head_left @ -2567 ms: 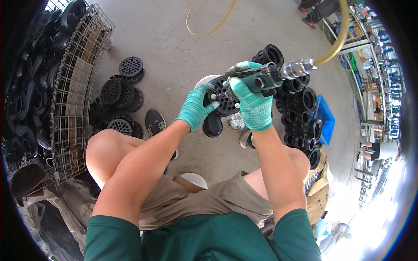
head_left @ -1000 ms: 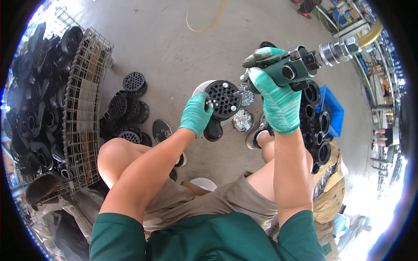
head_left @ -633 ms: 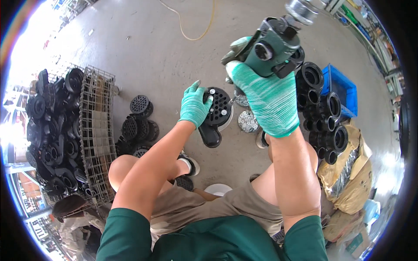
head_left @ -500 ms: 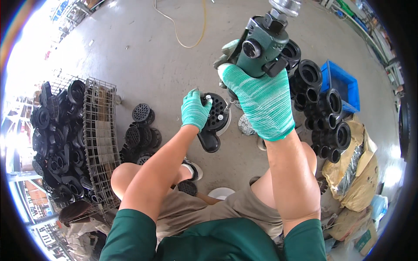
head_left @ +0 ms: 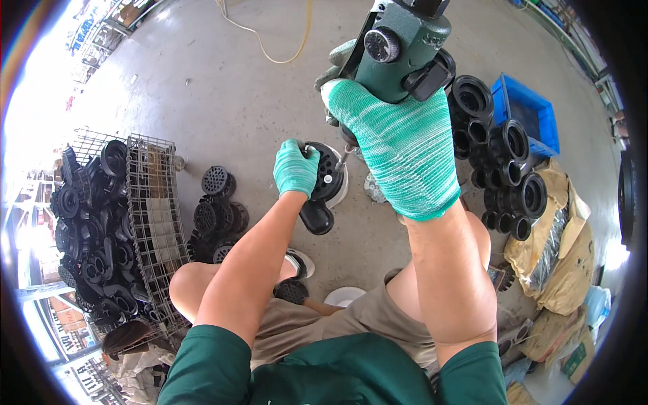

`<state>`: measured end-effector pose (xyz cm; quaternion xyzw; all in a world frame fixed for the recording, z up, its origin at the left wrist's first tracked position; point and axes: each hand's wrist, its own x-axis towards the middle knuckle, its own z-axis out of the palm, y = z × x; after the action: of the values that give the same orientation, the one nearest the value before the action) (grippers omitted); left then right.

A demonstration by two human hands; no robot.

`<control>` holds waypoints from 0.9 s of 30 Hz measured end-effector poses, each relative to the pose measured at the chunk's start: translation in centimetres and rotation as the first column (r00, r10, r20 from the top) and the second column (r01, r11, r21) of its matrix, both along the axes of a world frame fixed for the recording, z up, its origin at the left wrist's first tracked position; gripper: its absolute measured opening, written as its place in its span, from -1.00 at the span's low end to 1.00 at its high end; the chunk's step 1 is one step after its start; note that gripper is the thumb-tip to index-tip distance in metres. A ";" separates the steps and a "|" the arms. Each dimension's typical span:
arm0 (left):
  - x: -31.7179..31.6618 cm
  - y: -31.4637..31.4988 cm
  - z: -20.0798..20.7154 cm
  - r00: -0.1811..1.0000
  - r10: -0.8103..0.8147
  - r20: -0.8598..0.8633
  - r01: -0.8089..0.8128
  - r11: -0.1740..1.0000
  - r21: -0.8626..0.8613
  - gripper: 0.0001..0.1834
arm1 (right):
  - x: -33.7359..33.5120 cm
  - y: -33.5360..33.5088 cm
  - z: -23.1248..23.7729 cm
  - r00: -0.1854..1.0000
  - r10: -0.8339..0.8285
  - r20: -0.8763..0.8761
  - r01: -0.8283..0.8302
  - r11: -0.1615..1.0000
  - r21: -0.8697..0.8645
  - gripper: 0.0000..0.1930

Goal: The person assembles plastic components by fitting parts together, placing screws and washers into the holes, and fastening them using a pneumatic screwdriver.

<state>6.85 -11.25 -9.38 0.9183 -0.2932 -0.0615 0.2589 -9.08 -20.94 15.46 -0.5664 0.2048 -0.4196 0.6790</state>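
My right hand (head_left: 398, 145), in a green knit glove, is wrapped round the grip of a dark green power driver (head_left: 405, 57) with a black knob on its back. From under that fist the driver's thin metal shaft (head_left: 343, 159) slants down to the right side of a round black part (head_left: 329, 160) full of holes. A pale bolt head (head_left: 329, 179) shows on this part, and a rounded black arm (head_left: 316, 217) juts toward me. My left hand (head_left: 295, 169), gloved alike, grips the part's left edge. Whether the shaft's tip touches a bolt is hard to see.
On the left stands a wire basket (head_left: 152, 202) heaped with black parts; perforated black discs (head_left: 217, 181) are stacked beside it. Black ring-shaped fittings (head_left: 525, 196), a blue crate (head_left: 555, 128) and brown sacks (head_left: 574, 256) are on the right. A yellowish hose (head_left: 307, 37) lies ahead.
The driver and my right hand have shifted slightly left and away from me in the picture. My left hand keeps its grip on the black part; the whole view has moved a little.
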 end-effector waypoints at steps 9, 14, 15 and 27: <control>-0.2 2.3 0.9 0.981 -0.192 -0.018 0.186 0.968 -0.166 -0.66 | -0.6 -1.0 -0.6 0.987 -0.006 -0.161 -0.004 0.998 -0.063 -0.73; -2.3 4.9 3.5 0.786 -0.596 0.168 0.596 0.801 0.055 -0.70 | -0.8 -1.0 0.0 0.979 0.036 -0.199 -0.040 0.999 -0.014 -0.74; -2.4 4.9 3.3 0.799 -0.584 0.145 0.581 0.811 0.065 -0.69 | -0.7 -1.1 -0.3 0.986 0.021 -0.166 -0.029 0.999 -0.046 -0.75; 0.2 4.6 -3.1 0.885 -0.386 -0.259 0.311 0.906 -0.286 -0.78 | -0.6 -0.7 -0.2 0.987 0.035 -0.155 -0.040 0.999 -0.027 -0.78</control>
<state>7.05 -6.69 -12.49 0.7914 -0.4153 -0.2152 0.3936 -9.64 -21.60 15.23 -0.6113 0.2399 -0.3646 0.6602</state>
